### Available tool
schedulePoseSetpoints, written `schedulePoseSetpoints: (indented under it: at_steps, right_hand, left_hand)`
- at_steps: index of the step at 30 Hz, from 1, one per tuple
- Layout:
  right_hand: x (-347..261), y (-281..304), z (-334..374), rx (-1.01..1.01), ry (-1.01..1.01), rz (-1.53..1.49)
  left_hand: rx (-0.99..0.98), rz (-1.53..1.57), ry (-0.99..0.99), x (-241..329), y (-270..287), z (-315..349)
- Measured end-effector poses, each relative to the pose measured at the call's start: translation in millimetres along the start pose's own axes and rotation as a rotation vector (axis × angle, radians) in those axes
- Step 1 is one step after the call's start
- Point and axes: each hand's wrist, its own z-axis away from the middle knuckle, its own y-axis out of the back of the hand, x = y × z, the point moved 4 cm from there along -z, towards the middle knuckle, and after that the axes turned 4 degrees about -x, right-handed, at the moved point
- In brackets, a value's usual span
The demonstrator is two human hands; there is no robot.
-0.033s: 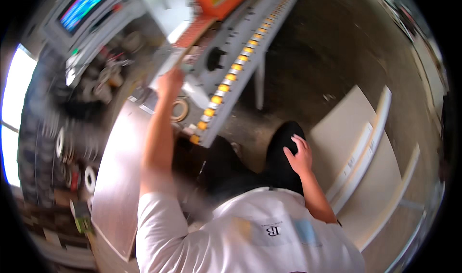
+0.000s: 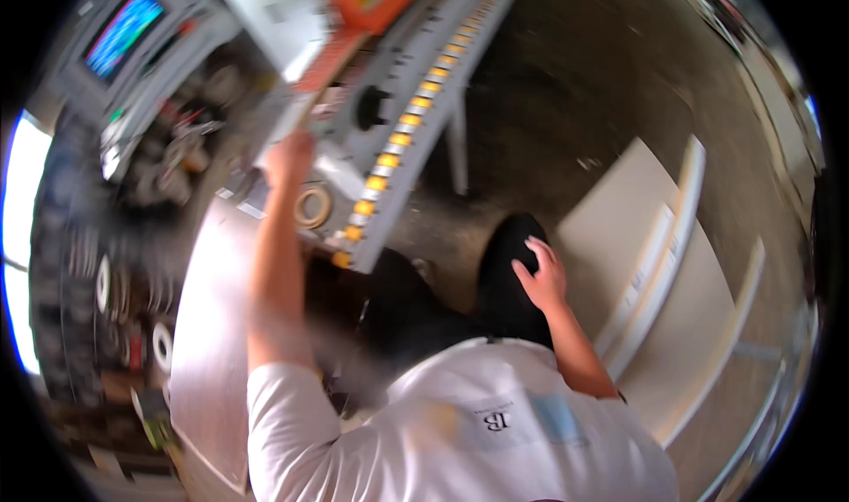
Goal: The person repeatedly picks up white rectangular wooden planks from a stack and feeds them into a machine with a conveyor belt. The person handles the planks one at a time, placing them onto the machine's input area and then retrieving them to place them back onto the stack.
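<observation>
My left hand [image 2: 290, 159] is stretched forward on the left, its fingers closed but blurred, at the near end of a narrow brown-edged board [image 2: 311, 102]. That board lies along a long grey machine [image 2: 416, 46] with a row of yellow rollers [image 2: 377, 183]. Just right of my left wrist is a tan ring like a tape roll [image 2: 313, 206]. My right hand [image 2: 546, 276] rests on my dark-trousered right knee, fingers spread and holding nothing.
A pale worktop [image 2: 217, 325] runs beside my left arm. Pale panels [image 2: 619, 210] with upright white edges stand at my right. A control screen [image 2: 124, 33] and orange-framed housing [image 2: 371, 11] are ahead. Coiled rolls [image 2: 163, 347] line the left side.
The view has turned slightly, so the machine and screen sit further left in the picture. Both hands keep their places, at the board's end and on the knee.
</observation>
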Motion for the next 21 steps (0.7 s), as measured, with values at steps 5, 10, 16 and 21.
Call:
schedulePoseSetpoints:
  at_steps: [5,10,16,21]
  right_hand:
    - [71.9,25.9,28.3,0.112,-0.32,0.185]
    - [156.0,77.6,101.8,0.195,-0.717,0.406]
    - [197.4,77.3,154.5,0.142,-0.849,0.599]
    - [200.0,77.8,141.6,0.14,-0.799,0.512]
  left_hand:
    - [0.085,-0.095,-0.049,-17.1,8.5,5.0]
    - [0.134,-0.038,-0.142,-11.9,9.8,3.4]
    - [0.114,-0.047,-0.129,-10.6,10.2,0.4]
    - [0.154,-0.019,-0.136,-8.5,12.6,3.3]
